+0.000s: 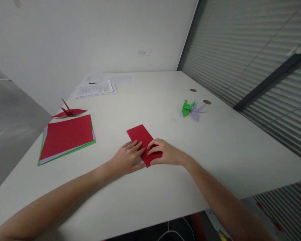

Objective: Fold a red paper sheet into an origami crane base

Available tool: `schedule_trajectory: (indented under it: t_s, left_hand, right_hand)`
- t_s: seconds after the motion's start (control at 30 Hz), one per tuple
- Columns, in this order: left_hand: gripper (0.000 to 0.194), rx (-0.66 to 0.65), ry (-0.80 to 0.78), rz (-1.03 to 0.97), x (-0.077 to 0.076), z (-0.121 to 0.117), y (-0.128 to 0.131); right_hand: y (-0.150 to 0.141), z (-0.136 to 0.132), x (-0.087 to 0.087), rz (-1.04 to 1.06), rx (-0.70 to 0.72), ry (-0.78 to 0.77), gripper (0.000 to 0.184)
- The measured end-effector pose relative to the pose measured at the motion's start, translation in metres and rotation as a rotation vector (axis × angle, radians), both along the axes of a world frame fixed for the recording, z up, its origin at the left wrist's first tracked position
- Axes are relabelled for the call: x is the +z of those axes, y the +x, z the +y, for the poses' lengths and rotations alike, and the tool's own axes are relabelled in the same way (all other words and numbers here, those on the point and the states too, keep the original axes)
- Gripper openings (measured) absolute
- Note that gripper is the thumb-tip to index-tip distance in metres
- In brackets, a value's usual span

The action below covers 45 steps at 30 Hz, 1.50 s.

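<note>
The left hand [127, 157] is resting on the left edge of one red paper [140, 133], fingers slightly spread; the paper is lying on the table [110, 201] under both hands' fingertips, long axis running far-left to near-right, neither hand being nearer. The right hand [167, 152] is curling over its right side, whether pinching I cannot tell. Elsewhere, left to right, one sheet stack [69, 134], one red crane [69, 112], one green crane [187, 108] and one lilac crane [196, 113] are sitting.

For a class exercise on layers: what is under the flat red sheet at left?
Under the red sheet, edges of purple paper and green paper show. Their middles are covered, so the number of sheets cannot be told.
</note>
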<state>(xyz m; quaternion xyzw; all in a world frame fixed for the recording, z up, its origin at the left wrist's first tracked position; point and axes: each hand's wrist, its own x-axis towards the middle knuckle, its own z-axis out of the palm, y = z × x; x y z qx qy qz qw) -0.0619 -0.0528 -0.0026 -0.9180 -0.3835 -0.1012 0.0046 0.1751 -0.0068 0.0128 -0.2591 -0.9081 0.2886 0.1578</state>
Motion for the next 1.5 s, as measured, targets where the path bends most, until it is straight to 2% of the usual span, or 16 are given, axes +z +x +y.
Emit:
schedule_trajectory:
  t_s: [0.13,0.33,0.4,0.5,0.63,0.77,0.83,0.93,0.97,1.03,1.1,1.2,1.5]
  left_hand:
    - [0.06,-0.032,0.042,-0.014,-0.001,0.003,-0.001]
    - [0.065,-0.035,0.045,-0.014,0.005,0.001,0.0]
    - [0.061,-0.047,0.058,-0.006,0.005,0.0,0.001]
    - [0.04,-0.037,0.117,-0.024,0.001,0.001,0.001]
    - [0.038,0.033,0.125,-0.138,-0.005,0.003,-0.001]
    - [0.038,0.082,0.069,-0.226,-0.003,0.003,-0.003]
    - [0.037,0.044,0.056,-0.245,0.001,0.001,-0.002]
    - [0.034,-0.137,0.026,-0.21,0.006,-0.005,0.003]
    - [0.037,-0.224,0.002,-0.174,0.007,-0.009,0.006]
    - [0.053,-0.337,-0.026,-0.129,0.009,-0.018,0.011]
    - [0.072,-0.38,-0.1,-0.105,0.009,-0.029,0.016]
    - [0.085,-0.41,-0.151,-0.128,0.01,-0.042,0.021]
    - [0.086,-0.384,-0.174,-0.178,0.004,-0.046,0.026]
  right_hand:
    - [0.001,-0.001,0.0,-0.042,0.007,0.005,0.03]
    - [-0.004,-0.002,-0.001,0.023,0.025,0.022,0.015]
    - [-0.005,-0.003,0.001,0.09,0.022,-0.017,0.012]
    - [-0.003,-0.004,0.006,0.174,0.001,-0.075,0.017]
    - [0.004,0.002,0.007,0.253,-0.07,-0.135,0.042]
    - [0.012,0.015,0.0,0.366,-0.184,-0.281,0.027]
    - [0.017,0.02,-0.003,0.41,-0.152,-0.372,0.021]
    - [0.024,0.025,-0.002,0.396,-0.071,-0.509,0.02]
    - [0.026,0.025,-0.001,0.372,-0.068,-0.549,0.022]
    - [0.028,0.024,0.001,0.321,-0.101,-0.613,0.026]
    - [0.028,0.023,0.002,0.281,-0.147,-0.658,0.029]
    - [0.022,0.02,-0.001,0.232,-0.158,-0.676,0.03]
    - [0.016,0.019,-0.015,0.279,-0.211,-0.723,0.032]
